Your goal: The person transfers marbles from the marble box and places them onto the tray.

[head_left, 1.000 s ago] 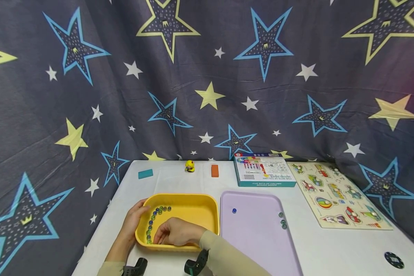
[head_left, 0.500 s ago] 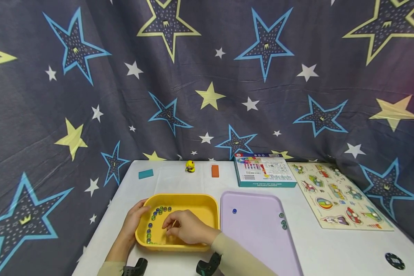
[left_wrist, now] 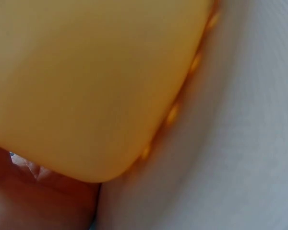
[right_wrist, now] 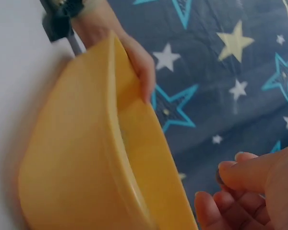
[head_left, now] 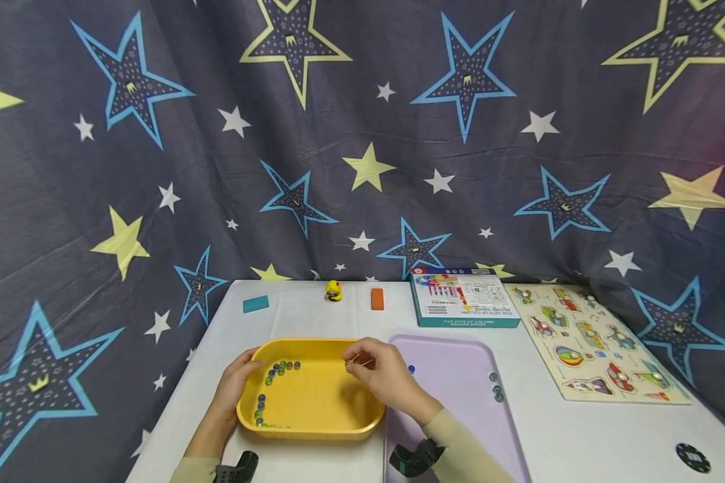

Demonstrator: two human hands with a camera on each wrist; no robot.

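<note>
My left hand [head_left: 231,389] grips the left rim of a yellow plastic bin [head_left: 314,434], its thumb over the edge; the left wrist view shows the bin's wall close up. Glass marbles, blue and green, lie along the bin's left side, among them a green marble [head_left: 268,381]. Over the bin's right rim, my right hand [head_left: 389,377] pinches a small dark marble [right_wrist: 219,177] between thumb and fingertip, mostly hidden by the fingers. To the right is a lilac tray [head_left: 453,409] with a blue marble [head_left: 411,369] and a few greenish marbles [head_left: 498,393] near its right edge.
Behind the bin lie a teal block [head_left: 256,304], a yellow toy figure [head_left: 333,291] and an orange block [head_left: 377,299]. A flat game box [head_left: 465,298] and a wooden puzzle board [head_left: 592,349] sit back right. A black round chip [head_left: 693,457] lies front right.
My right hand has risen from the bin's lower left and moved right to the rim beside the lilac tray, carrying a marble. The left hand has kept its hold on the bin.
</note>
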